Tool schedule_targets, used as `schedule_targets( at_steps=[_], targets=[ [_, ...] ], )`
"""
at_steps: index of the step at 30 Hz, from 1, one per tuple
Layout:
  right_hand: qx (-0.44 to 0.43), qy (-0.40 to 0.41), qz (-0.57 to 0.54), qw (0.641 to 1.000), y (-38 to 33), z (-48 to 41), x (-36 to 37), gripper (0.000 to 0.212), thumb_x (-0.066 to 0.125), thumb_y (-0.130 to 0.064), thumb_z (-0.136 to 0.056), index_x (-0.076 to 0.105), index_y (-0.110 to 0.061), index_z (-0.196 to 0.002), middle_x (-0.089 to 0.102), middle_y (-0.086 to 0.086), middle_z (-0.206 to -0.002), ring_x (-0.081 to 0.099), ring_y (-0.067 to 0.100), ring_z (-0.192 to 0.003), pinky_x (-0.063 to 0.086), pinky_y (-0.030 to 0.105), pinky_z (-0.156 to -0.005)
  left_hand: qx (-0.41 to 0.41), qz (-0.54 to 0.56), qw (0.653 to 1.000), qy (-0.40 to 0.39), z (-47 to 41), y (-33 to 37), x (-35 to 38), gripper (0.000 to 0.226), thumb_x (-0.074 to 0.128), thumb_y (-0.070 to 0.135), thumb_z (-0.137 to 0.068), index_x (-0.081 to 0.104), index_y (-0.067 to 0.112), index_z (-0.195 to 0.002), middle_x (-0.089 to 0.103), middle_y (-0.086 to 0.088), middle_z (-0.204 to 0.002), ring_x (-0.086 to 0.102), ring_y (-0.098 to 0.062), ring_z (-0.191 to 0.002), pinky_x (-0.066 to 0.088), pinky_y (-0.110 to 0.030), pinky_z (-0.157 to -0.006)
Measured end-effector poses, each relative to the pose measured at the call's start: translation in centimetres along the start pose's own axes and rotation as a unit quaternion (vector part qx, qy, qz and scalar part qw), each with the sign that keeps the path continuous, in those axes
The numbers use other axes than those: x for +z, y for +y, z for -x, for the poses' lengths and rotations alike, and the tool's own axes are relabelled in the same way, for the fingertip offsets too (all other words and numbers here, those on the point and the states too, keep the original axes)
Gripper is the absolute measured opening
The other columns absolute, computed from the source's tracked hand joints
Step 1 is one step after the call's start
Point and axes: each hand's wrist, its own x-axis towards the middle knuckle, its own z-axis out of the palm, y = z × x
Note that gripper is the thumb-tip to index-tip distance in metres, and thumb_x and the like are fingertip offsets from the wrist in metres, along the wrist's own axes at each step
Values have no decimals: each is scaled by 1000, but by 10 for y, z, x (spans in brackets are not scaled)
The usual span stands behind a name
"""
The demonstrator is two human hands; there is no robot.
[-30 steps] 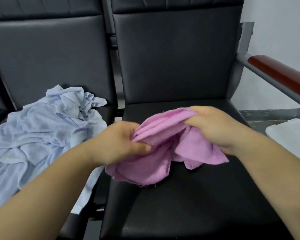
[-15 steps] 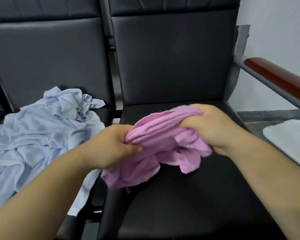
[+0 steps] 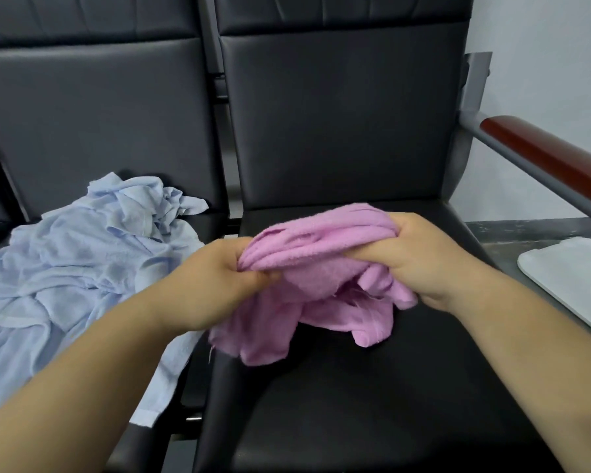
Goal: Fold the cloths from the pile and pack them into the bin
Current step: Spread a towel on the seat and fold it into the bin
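Midway through a fold, a person's left hand [image 3: 215, 285] and right hand [image 3: 420, 264] each clench one bunched end of a pink cloth [image 3: 321, 254], fingers curled and thumbs pressed over the gathered ridges. The cloth hangs between them just above a black seat [image 3: 355, 397], and its loose lower flaps droop onto the cushion.

The likeliest trouble is a lumpy fold. The cloth is roped up rather than spread flat, so any crease made now would probably trap wrinkles and uneven layers. The dangling corners could tuck under unseen, or slip free if either grip eases. The seat looks slick, and a cloth laid on it may slide while being smoothed.

To the left, the pile [image 3: 82, 254] of pale blue cloths sprawls across the neighbouring seat. One tail hangs over the front edge beside the gap between the seats, and a tug on the pile might drag it to the floor.

To the right, a wood-topped armrest [image 3: 543, 151] slants across the way to a white slab [image 3: 574, 278] at the frame's edge. Whether that slab belongs to the bin cannot be told, and no bin shows plainly. A carry in that direction would have to clear the rail.
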Motion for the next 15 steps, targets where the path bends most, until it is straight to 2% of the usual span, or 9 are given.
schedule_targets(
  at_steps=[2, 4, 6, 7, 8, 9, 11, 13, 15],
  targets=[
    [7, -33, 20, 999, -1, 2, 1, 21, 76, -4, -89, 74, -13, -108, 56, -1, -47, 45, 7, -33, 32, 16, -33, -9, 120, 992, 21, 0, 0, -1, 8, 63, 17, -100, 69, 13, -101, 75, -2, -74, 71, -10, -63, 51, -17, -53],
    [32, -71, 180, 981, 3, -1, 1, 25, 80, -8, -85, 71, -18, -106, 61, 2, -52, 50, 13, -37, 35, 21, -36, -11, 246, 967, 66, -3, 1, -3, 17, 63, 14, -99, 66, 6, -113, 75, -10, -87, 72, -14, -69, 53, -20, -56],
    [30, -63, 361, 930, 12, -8, 1, 16, 79, -18, -83, 70, -20, -96, 68, 0, -62, 62, 18, -54, 47, 27, -50, -14, 356, 931, 78, -6, 1, -2, 30, 64, 8, -91, 62, -1, -120, 73, -17, -104, 73, -21, -89, 60, -28, -73],
    [21, -49, 392, 918, 16, -11, 1, 9, 77, -22, -85, 71, -20, -91, 70, -1, -67, 64, 18, -60, 50, 28, -57, -9, 370, 927, 56, -6, 4, -2, 34, 65, 6, -87, 62, -1, -120, 72, -20, -112, 72, -27, -101, 60, -33, -84],
    [7, -31, 386, 922, 17, -12, 0, 4, 74, -24, -87, 73, -20, -88, 71, -1, -68, 64, 16, -61, 51, 30, -61, -2, 351, 936, 29, -5, 5, -3, 34, 69, 4, -86, 64, 0, -119, 71, -21, -114, 70, -30, -106, 59, -35, -89],
    [-3, -11, 353, 936, 16, -13, -2, 7, 72, -24, -91, 75, -18, -88, 71, 0, -66, 62, 13, -57, 50, 29, -59, 6, 301, 954, -3, -3, 7, -5, 34, 75, 0, -83, 67, 2, -116, 73, -19, -112, 71, -27, -106, 59, -33, -89],
    [-1, 22, 214, 977, 13, -13, -8, 15, 66, -24, -95, 78, -16, -93, 68, 2, -59, 60, 8, -50, 44, 19, -46, 0, 91, 995, -38, 0, 5, -8, 31, 83, -1, -77, 73, 11, -104, 78, -5, -97, 73, -13, -91, 59, -24, -81],
    [6, 26, 83, 996, 10, -10, -12, 16, 65, -20, -96, 79, -13, -101, 67, 6, -62, 60, 9, -50, 39, 13, -45, -36, -78, 995, -41, 0, -1, -8, 19, 84, 5, -77, 74, 17, -89, 76, 9, -78, 66, -1, -71, 55, -18, -66],
    [8, 2, -17, 1000, 12, -8, -9, 18, 72, -13, -93, 77, -9, -110, 62, 20, -76, 57, 16, -52, 37, 17, -44, -40, -65, 997, -28, 0, -1, -5, 10, 76, 7, -85, 73, 15, -89, 74, 6, -75, 62, -1, -67, 55, -21, -64]
  ],
)
